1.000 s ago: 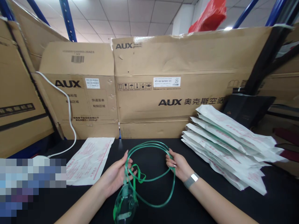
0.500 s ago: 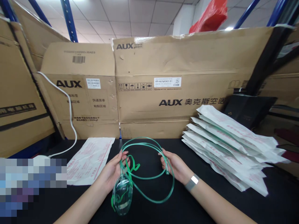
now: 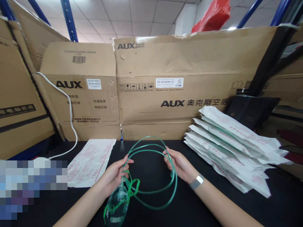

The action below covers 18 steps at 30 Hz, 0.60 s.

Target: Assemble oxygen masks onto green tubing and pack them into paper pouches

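Observation:
Loops of clear green tubing (image 3: 155, 190) hang between my two hands above the black table. My left hand (image 3: 118, 173) is closed on the left side of the coil. Below it hangs a clear green oxygen mask (image 3: 117, 205), with a bright green strap (image 3: 134, 187) bunched beside it. My right hand (image 3: 176, 162) pinches the upper right side of the loops, and a tube end shows just under its fingers. A watch with a grey band (image 3: 197, 182) is on my right wrist.
A flat white printed pouch (image 3: 92, 162) lies on the black table (image 3: 78, 201) at the left. Several similar pouches (image 3: 227, 151) are stacked at the right. Cardboard panels (image 3: 151, 110) stand behind, and a white cable (image 3: 72, 116) runs down the left one.
The mask and strap have moved lower, the mask also to the left. My left hand has shifted slightly down, and the tubing loops have spread and changed shape. Both hands still hold the tubing.

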Each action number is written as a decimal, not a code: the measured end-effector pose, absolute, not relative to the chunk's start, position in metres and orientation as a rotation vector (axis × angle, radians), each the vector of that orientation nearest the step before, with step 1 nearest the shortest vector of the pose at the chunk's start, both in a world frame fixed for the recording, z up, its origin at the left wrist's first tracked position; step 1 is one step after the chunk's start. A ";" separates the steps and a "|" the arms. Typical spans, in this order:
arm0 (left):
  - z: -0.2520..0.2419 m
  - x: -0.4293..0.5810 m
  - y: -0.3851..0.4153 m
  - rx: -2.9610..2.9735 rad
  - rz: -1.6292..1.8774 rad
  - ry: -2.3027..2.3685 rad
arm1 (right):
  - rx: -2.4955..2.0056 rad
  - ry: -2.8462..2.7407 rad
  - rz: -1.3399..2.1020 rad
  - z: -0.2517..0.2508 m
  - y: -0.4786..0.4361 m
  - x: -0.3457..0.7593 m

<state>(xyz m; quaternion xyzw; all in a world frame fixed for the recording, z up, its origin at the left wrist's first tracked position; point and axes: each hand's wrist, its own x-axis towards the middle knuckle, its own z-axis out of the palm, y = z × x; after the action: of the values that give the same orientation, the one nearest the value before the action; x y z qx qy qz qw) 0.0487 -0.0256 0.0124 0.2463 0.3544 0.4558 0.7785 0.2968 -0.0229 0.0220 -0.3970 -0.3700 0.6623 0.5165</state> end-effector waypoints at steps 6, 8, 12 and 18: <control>0.015 0.045 -0.022 0.502 1.150 0.699 | -1.077 -0.936 1.425 0.015 -0.020 0.297; 0.016 0.043 -0.021 0.512 1.209 0.689 | -1.112 -0.966 1.316 0.012 -0.019 0.296; 0.017 0.040 -0.021 0.526 1.283 0.681 | -1.156 -1.009 1.113 0.012 -0.017 0.299; 0.015 0.038 -0.016 0.508 1.319 0.708 | -1.188 -1.044 0.966 0.015 -0.016 0.303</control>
<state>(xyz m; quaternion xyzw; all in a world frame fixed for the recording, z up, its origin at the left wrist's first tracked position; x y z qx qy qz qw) 0.0375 -0.0162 0.0151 0.2285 0.3181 0.5928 0.7037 0.3026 -0.0160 0.0152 -0.5126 -0.4503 0.4167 0.6007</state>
